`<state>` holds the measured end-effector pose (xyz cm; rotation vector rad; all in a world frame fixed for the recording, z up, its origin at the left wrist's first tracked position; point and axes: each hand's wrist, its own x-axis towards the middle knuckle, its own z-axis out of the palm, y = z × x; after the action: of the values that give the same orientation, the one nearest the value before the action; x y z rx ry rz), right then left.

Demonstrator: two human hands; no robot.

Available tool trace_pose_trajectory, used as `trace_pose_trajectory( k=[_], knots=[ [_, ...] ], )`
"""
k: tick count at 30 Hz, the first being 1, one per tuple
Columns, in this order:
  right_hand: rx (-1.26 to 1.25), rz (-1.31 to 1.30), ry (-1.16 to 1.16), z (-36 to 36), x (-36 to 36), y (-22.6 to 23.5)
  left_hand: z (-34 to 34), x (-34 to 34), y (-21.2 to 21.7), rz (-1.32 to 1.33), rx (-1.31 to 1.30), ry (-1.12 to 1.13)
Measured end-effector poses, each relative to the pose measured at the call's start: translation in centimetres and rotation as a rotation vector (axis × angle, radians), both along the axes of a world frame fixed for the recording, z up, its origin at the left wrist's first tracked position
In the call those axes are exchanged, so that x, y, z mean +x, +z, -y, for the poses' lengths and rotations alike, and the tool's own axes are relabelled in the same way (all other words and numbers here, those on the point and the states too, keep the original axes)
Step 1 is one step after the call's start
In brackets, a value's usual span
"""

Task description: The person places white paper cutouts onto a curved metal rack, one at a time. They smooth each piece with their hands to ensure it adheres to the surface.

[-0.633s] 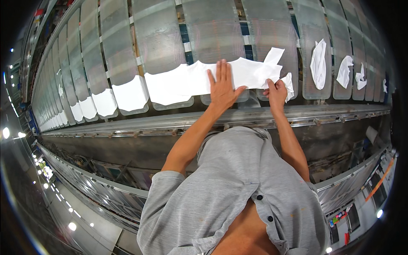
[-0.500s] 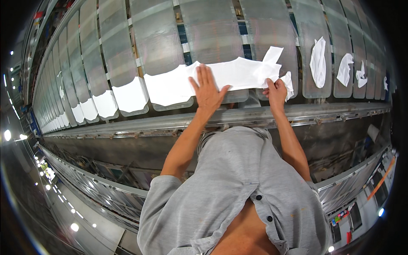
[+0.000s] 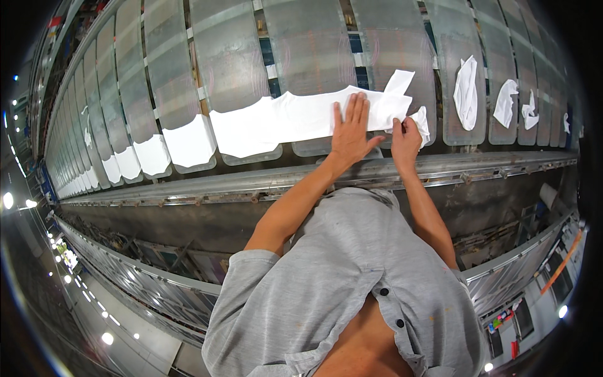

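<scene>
Stretched across neighbouring grey boards, a white cut fabric piece (image 3: 308, 116) lies mostly flat, its right end folded and loose. My left hand (image 3: 352, 133) rests on it palm down, fingers spread, the thumb pointing right. Just to the right, my right hand (image 3: 407, 139) has its fingertips closed on the near edge at the right end of the cloth. A crumpled white scrap (image 3: 422, 124) sticks out beside that hand. At the left, the long cloth meets another flat white piece (image 3: 242, 131); I cannot tell whether they are joined.
A row of long grey boards (image 3: 314, 53) curves away on both sides. More flat white pieces (image 3: 188, 141) lie on the left boards, and bunched white cloths (image 3: 465, 94) on the right ones. A metal rail (image 3: 289, 179) runs between my body and the boards.
My left hand has slid right along the white fabric, closer to my right hand. My right hand keeps its grip at the right end, barely moved.
</scene>
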<state>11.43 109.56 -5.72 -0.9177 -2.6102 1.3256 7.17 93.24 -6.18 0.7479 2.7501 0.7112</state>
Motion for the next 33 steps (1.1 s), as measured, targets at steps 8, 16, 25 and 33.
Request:
trace_pose_trajectory(
  k=[8,16,25,33],
  knots=[
    [-0.011,-0.203,0.268,7.2,-2.7,1.0,16.4,0.6,0.5,-0.088,-0.309,0.632],
    [-0.755,0.287,-0.036,7.4,-4.8,-0.2,14.6,2.4,0.2,-0.008,-0.149,0.501],
    [-0.405,0.192,0.166,6.6,-2.4,4.5,11.9,0.3,0.8,-0.083,0.353,0.556],
    [-0.292,0.148,0.217,6.6,-3.4,-1.1,14.3,-5.6,0.8,0.685,0.687,1.003]
  ],
)
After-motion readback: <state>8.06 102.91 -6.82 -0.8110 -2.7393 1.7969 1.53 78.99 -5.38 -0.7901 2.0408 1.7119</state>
